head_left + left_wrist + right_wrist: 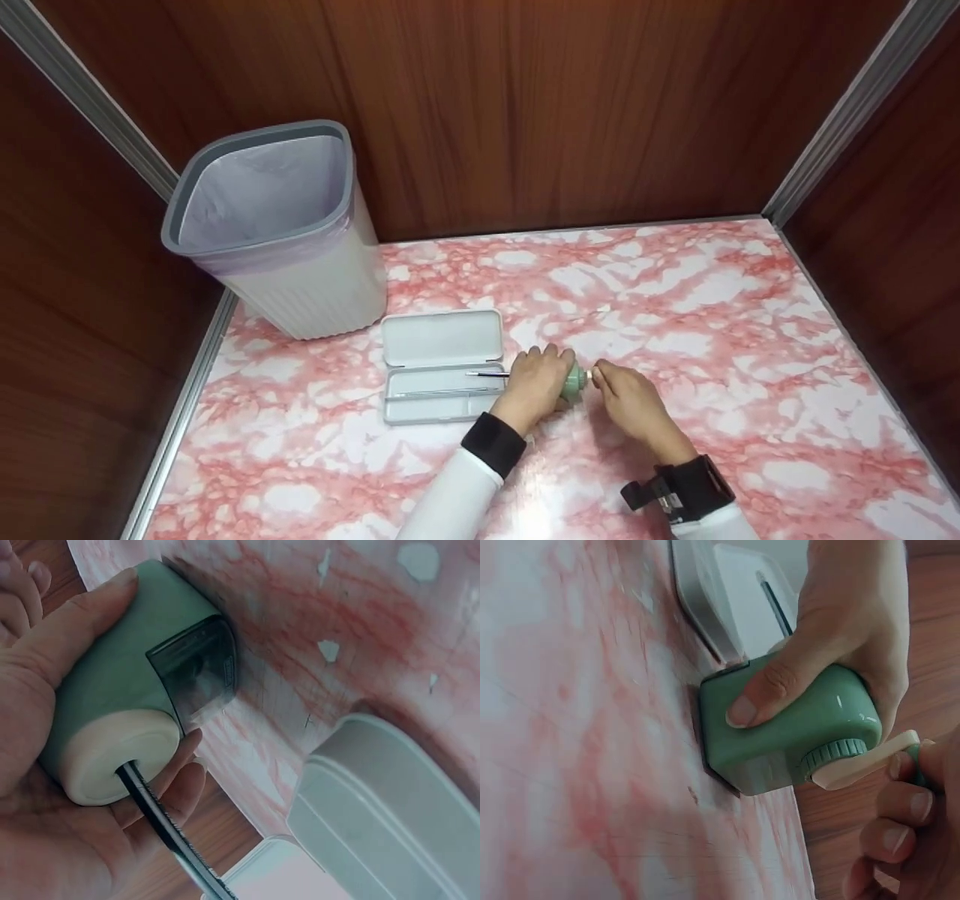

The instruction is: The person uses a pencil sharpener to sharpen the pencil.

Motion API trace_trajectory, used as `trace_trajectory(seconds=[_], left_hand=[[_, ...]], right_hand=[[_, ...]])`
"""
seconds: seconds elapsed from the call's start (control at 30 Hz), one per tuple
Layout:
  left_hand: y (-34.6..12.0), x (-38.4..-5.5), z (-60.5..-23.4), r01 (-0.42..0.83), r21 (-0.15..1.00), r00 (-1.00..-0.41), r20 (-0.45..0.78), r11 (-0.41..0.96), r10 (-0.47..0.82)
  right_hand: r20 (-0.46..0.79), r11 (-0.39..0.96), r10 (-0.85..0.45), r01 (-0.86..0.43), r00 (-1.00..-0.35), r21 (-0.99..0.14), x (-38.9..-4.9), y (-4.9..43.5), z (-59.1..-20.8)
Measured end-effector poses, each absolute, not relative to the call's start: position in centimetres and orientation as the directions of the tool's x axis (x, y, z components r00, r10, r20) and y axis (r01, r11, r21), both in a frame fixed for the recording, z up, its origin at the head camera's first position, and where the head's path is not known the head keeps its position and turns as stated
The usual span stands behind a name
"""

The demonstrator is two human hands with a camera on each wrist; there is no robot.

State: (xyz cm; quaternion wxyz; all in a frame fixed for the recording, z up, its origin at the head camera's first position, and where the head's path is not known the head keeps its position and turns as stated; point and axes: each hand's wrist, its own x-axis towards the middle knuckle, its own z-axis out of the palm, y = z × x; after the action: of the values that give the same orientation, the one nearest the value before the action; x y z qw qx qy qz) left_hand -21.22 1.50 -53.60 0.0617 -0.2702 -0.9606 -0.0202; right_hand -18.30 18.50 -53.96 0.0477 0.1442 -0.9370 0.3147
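My left hand (534, 381) grips a green crank pencil sharpener (124, 652) that stands on the table, its thumb lying along one side. A dark pencil (166, 829) sticks out of the round cream front of the sharpener. Its outer end reaches over the open grey pencil case (442, 339); the end inside the sharpener is hidden. On the opposite side, my right hand (634, 401) pinches the knob of the cream crank handle (866, 765). A see-through dark shavings drawer (201, 671) shows low on the sharpener.
A tall bin (315, 289) with a grey rim and a thin liner stands at the back left. Wooden panels (562, 112) rise behind and at both sides of the red and white marbled table (720, 300).
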Motion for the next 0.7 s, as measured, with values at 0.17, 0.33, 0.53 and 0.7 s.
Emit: trace_trajectory(seconds=[0.17,0.33,0.53,0.7], left_hand=[[1.4,-21.2,-53.8,0.533,0.009,-0.838,0.144,0.846,0.526],[1.2,-21.4,-53.8,0.535,0.036,-0.839,0.140,0.844,0.526],[1.0,-21.4,-53.9,0.550,0.069,-0.833,0.119,0.832,0.541],[1.0,-21.4,-53.9,0.552,0.085,-0.832,0.120,0.829,0.542]], right_hand=[[0.172,0.756,-0.214,-0.274,-0.962,-0.594,-19.3,18.6,-54.0],[0.155,0.751,-0.205,-0.257,-0.966,-0.609,-19.9,18.6,-54.2],[0.104,0.747,-0.181,-0.206,-0.978,-0.632,-20.4,18.7,-54.4],[0.084,0.730,-0.165,-0.179,-0.983,-0.660,-20.8,18.9,-54.9]])
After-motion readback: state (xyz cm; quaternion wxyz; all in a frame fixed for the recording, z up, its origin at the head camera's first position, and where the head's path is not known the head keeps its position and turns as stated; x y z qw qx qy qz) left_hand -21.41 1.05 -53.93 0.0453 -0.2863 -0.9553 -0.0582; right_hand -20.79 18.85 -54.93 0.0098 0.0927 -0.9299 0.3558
